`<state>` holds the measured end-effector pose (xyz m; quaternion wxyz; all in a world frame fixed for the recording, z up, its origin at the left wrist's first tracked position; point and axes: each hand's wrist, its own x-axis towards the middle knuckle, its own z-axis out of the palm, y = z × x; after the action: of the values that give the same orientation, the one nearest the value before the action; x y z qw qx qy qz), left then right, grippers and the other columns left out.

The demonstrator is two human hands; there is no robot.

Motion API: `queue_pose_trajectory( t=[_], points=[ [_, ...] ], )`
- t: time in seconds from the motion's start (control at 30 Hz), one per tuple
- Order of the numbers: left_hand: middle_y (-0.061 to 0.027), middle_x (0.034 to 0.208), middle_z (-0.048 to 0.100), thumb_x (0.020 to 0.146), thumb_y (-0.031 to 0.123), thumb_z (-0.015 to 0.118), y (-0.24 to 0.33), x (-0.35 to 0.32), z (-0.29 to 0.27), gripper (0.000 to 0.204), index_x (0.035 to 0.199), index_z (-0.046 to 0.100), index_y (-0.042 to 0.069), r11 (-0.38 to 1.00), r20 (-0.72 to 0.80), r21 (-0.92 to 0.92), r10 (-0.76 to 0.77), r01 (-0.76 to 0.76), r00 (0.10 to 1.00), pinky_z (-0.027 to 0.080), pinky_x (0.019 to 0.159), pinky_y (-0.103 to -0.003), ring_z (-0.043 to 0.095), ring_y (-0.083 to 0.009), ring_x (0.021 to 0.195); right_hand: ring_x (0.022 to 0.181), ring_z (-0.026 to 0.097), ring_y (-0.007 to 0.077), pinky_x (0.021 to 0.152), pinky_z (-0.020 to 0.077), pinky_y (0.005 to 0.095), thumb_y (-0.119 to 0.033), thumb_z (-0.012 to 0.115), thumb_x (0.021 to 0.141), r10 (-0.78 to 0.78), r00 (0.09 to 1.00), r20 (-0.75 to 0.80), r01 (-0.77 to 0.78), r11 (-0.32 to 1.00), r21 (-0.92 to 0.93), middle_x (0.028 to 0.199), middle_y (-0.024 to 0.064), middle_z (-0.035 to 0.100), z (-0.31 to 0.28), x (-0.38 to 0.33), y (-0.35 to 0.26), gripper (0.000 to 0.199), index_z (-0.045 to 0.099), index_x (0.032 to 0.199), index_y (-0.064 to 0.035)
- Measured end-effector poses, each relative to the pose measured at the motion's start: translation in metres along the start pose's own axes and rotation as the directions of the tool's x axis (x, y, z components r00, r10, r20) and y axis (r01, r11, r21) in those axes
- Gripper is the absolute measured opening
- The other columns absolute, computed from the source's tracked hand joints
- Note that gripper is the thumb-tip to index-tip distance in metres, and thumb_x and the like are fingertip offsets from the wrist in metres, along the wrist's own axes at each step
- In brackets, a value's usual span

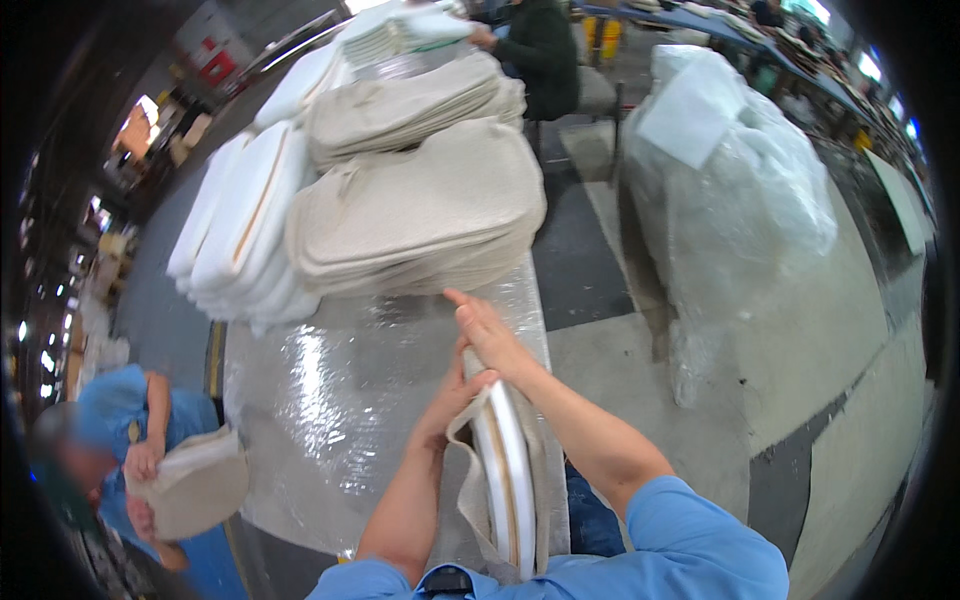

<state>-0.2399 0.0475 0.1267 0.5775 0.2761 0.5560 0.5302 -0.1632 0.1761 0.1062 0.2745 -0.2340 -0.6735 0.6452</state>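
Note:
Standing on edge in front of me is a cushion with a white filling (508, 470) and a brown strip along its middle. A beige fabric cover (470, 500) surrounds it, gaping along the near side so the filling shows. My left hand (455, 395) grips the cover at its far end, thumb across the top. My right hand (490, 335) presses flat against the same end from the right, fingers stretched out toward the far left. Part of the left fingers is hidden behind the cover.
A plastic-covered table (330, 400) carries stacked beige covers (420, 200) and white cushion pads (240, 210). A co-worker (120, 430) at the left handles a beige cushion (195, 485). Another person (540, 60) sits beyond the stacks. A large plastic-wrapped bundle (730, 190) stands on the floor at right.

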Motion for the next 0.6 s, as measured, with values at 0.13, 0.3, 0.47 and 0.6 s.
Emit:
queue_pose_trajectory(
  t=[0.13,0.3,0.47,0.6],
  points=[
    [-0.0094,0.150,0.046,0.095,0.019,0.073,-0.004,0.000,-0.009,0.076,0.160,0.034,0.015,0.993,-0.046,-0.109,0.037,-0.042,0.998,0.045,0.110,-0.037,0.052,-0.0248,0.133,0.133,0.049,0.0345,0.114,0.0352,0.0426,-0.049,0.040,0.109,0.002,0.974,-0.228,-0.044,0.983,-0.178,0.140,0.0200,0.054,-0.013,-0.051,0.017,0.062,0.046,0.151,-0.0034],
    [-0.0076,0.141,0.051,0.098,0.018,0.069,-0.008,0.000,-0.007,0.065,0.155,0.041,0.015,0.991,-0.069,-0.107,0.074,-0.082,0.995,0.048,0.107,-0.035,0.055,-0.0223,0.125,0.129,0.054,0.0346,0.107,0.0435,0.0434,-0.044,0.051,0.105,0.240,0.896,-0.374,-0.279,0.959,-0.051,0.137,0.0247,0.057,-0.023,-0.182,0.034,0.060,0.047,0.150,-0.0046],
    [-0.0066,0.139,0.052,0.100,0.022,0.068,-0.011,0.014,-0.008,0.059,0.153,0.043,0.016,0.993,-0.078,-0.024,0.117,-0.119,0.990,0.049,0.103,-0.034,0.056,-0.0211,0.121,0.117,0.060,0.0321,0.102,0.0467,0.0400,-0.057,0.053,0.102,0.525,0.836,-0.159,-0.526,0.850,0.038,0.130,0.0218,0.060,-0.011,-0.318,0.037,0.073,0.045,0.152,-0.0045],
    [-0.0098,0.137,0.053,0.100,0.031,0.065,-0.008,0.019,-0.001,0.062,0.154,0.040,0.013,0.981,-0.107,0.129,0.158,-0.144,0.982,0.049,0.105,-0.036,0.056,-0.0230,0.121,0.115,0.059,0.0259,0.097,0.0483,0.0373,-0.063,0.051,0.101,0.598,0.801,0.011,-0.592,0.790,0.162,0.127,0.0157,0.061,0.002,-0.383,0.038,0.080,0.038,0.157,-0.0074]
  ],
)
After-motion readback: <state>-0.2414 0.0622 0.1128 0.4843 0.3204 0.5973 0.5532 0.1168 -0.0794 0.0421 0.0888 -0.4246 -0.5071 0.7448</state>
